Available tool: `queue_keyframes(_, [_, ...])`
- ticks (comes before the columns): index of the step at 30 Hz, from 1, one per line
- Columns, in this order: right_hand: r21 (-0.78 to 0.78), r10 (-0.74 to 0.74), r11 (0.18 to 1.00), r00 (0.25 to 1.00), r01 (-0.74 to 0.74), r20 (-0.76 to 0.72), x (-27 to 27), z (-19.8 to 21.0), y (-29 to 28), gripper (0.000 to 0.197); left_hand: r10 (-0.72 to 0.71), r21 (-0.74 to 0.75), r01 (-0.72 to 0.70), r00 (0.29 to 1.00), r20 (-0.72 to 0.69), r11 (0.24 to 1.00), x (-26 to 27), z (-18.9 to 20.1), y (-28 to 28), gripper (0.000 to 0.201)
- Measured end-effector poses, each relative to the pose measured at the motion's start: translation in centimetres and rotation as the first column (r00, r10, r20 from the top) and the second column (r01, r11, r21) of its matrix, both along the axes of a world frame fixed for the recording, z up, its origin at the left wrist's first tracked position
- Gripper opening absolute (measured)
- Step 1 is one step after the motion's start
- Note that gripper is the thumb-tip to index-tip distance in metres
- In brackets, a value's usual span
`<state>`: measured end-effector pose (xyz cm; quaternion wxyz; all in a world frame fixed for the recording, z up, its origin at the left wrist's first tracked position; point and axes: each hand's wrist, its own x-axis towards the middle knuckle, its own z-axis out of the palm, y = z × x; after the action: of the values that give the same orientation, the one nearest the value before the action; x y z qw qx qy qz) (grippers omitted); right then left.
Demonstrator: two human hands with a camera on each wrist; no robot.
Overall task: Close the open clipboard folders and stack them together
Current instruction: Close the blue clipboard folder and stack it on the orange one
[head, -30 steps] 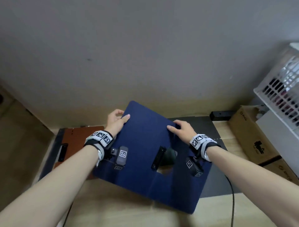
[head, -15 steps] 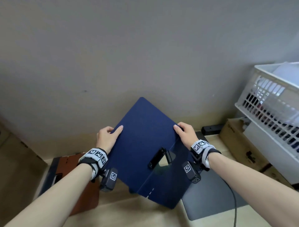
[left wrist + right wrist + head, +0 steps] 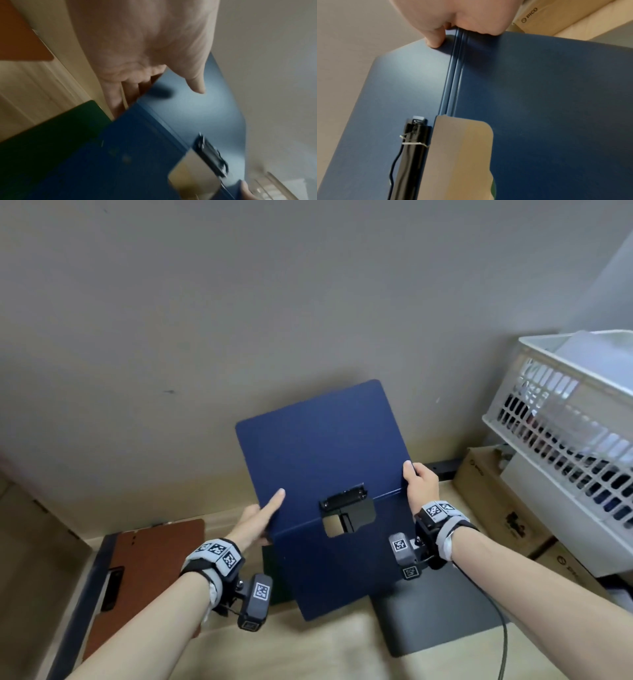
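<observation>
Head view: a navy blue clipboard folder [image 3: 329,474] is held half folded above the wooden desk [image 3: 308,648], its far panel raised toward the wall [image 3: 239,302], its near panel sloping down, with a black clip [image 3: 343,497] at the fold. The right edge at the fold is pinched by the right hand [image 3: 420,484], thumb on the inner face. The left edge is gripped by the left hand [image 3: 255,523], thumb laid straight on the inner face and fingers behind. A brown clipboard folder [image 3: 144,577] lies flat at left; a dark green one [image 3: 51,124] and a grey one [image 3: 438,611] lie beneath. Cardboard boxes [image 3: 496,501] and a white basket [image 3: 565,422] are seen at right
</observation>
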<state>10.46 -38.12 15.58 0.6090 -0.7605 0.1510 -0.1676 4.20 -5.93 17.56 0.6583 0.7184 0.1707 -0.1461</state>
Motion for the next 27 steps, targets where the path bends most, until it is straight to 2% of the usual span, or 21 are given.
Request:
queue_keyframes(2, [0.046, -0.047, 0.998, 0.999, 0.048, -0.018, 0.1, -0.5, 0.2, 0.039, 0.032, -0.048, -0.028, 0.996, 0.081, 0.998, -0.2, -0.7, -1.3, 0.049])
queue_keyframes(5, [0.117, -0.046, 0.992, 0.998, 0.051, -0.046, 0.0, -1.7, 0.4, 0.044, 0.254, -0.048, -0.25, 0.947, 0.196, 0.967, 0.1, -1.5, -2.0, 0.046])
queue_keyframes(8, [0.165, -0.008, 0.986, 0.995, 0.024, -0.097, 0.1, -3.6, 0.4, 0.052, 0.353, -0.02, -0.373, 0.858, 0.373, 0.928, 0.3, -0.9, -2.5, 0.02])
queue_keyframes(10, [0.207, 0.031, 0.978, 0.988, 0.001, -0.151, 0.4, -4.9, 0.2, 0.053, 0.34, 0.005, -0.386, 0.818, 0.464, 0.923, 0.5, 0.0, -2.6, 0.009])
queue_keyframes(15, [0.315, 0.17, 0.947, 0.931, -0.063, -0.324, 0.1, -3.6, 0.5, 0.021, 0.203, 0.118, -0.32, 0.804, 0.559, 0.94, 1.6, 1.8, -1.1, 0.017])
queue_keyframes(16, [0.271, 0.153, 0.961, 0.923, -0.056, -0.352, 0.3, -3.1, 0.2, 0.025, 0.153, 0.169, -0.295, 0.811, 0.564, 0.94, 1.9, 2.3, -0.7, 0.017])
queue_keyframes(18, [0.076, 0.062, 0.996, 0.933, -0.038, -0.354, 0.8, -1.6, -0.5, 0.05, 0.013, 0.331, -0.244, 0.822, 0.57, 0.912, 2.6, 3.1, 0.0, 0.024])
queue_keyframes(20, [-0.085, -0.001, 0.996, 0.968, -0.021, -0.25, 1.2, 0.6, -1.0, 0.061, -0.172, 0.541, -0.183, 0.824, 0.54, 0.821, 3.3, 4.3, 0.2, 0.031])
queue_keyframes(23, [-0.275, 0.005, 0.961, 1.0, -0.01, -0.018, 1.3, 4.4, 0.0, 0.063, -0.421, 0.777, -0.075, 0.806, 0.416, 0.625, 4.2, 6.3, -0.1, 0.041])
queue_keyframes(25, [-0.409, 0.106, 0.91, 0.991, -0.064, 0.08, 1.4, 6.2, 1.2, 0.064, -0.533, 0.862, 0.005, 0.788, 0.309, 0.506, 4.9, 7.2, -0.7, 0.04])
queue_keyframes(27, [-0.543, 0.258, 0.824, 0.96, -0.163, 0.104, 1.4, 7.3, 2.7, 0.061, -0.614, 0.912, 0.074, 0.761, 0.21, 0.403, 5.4, 7.7, -1.4, 0.04])
